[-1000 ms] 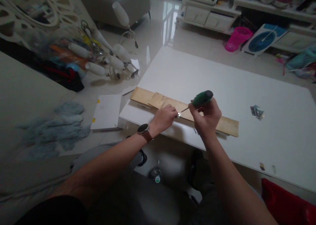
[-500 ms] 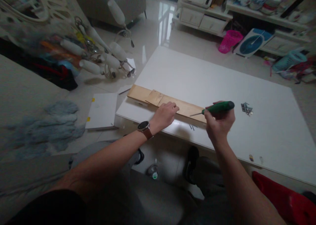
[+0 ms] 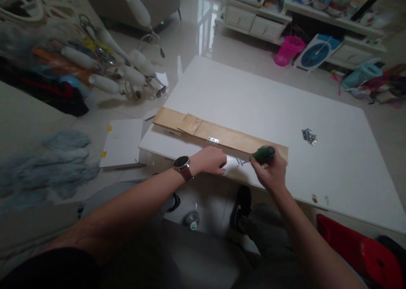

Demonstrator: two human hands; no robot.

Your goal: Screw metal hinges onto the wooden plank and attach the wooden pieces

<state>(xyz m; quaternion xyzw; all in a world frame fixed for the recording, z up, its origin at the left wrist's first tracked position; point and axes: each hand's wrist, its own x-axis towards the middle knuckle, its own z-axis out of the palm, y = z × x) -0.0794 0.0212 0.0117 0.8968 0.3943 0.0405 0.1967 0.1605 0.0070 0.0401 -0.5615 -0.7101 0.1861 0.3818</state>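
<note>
A long wooden plank (image 3: 231, 138) lies along the near edge of the white table (image 3: 241, 94). On its front side sits a small metal hinge (image 3: 213, 140). My left hand (image 3: 211, 160), with a watch on the wrist, is just in front of the hinge, fingers curled closed; what they hold, if anything, is hidden. My right hand (image 3: 272, 168) grips a green-handled screwdriver (image 3: 264, 154) at the plank's right part. The shaft points left and down toward a few long screws (image 3: 239, 161) on the table in front of the plank.
A small pile of hinges and screws (image 3: 308, 136) lies right on the table. A short thin wooden piece (image 3: 189, 124) rests on the plank. White lamp shades (image 3: 138, 9) stand at the left, and a white panel (image 3: 123, 143) is beside the table. A red object (image 3: 358, 251) is lower right.
My left hand has come off the plank toward me, and the hinge now shows. My right hand has lowered the screwdriver toward the screws at the front. The view has shifted slightly right.
</note>
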